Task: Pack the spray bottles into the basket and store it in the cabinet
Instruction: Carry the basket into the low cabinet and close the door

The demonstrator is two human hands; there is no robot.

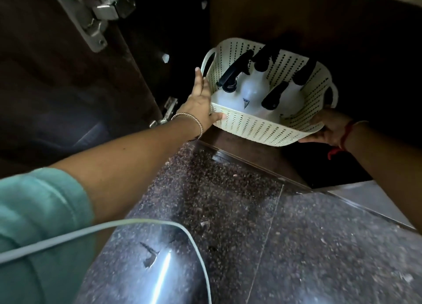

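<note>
A dark speckled granite floor fills the lower half of the frame, glossy and cut by thin tile joints, and above it opens the dim brown interior of a low cabinet. The open cabinet door stands at the upper left, carrying a metal hinge near the top and a second hinge lower down, just beside the left wrist. A pale cable arcs across the lower left, over a teal sleeve. At the cabinet's threshold, centre right of the frame, sits a cream plastic basket, rounded, with perforated walls and looped side handles. Inside stand translucent white spray bottles with black trigger heads, crowded together and leaning toward the back. The left hand, wearing a thin metal bangle, lies spread against the basket's left wall, thumb on its front rim. The right hand, a red thread at its wrist, cups the basket's lower right corner, fingers curled beneath it.
</note>
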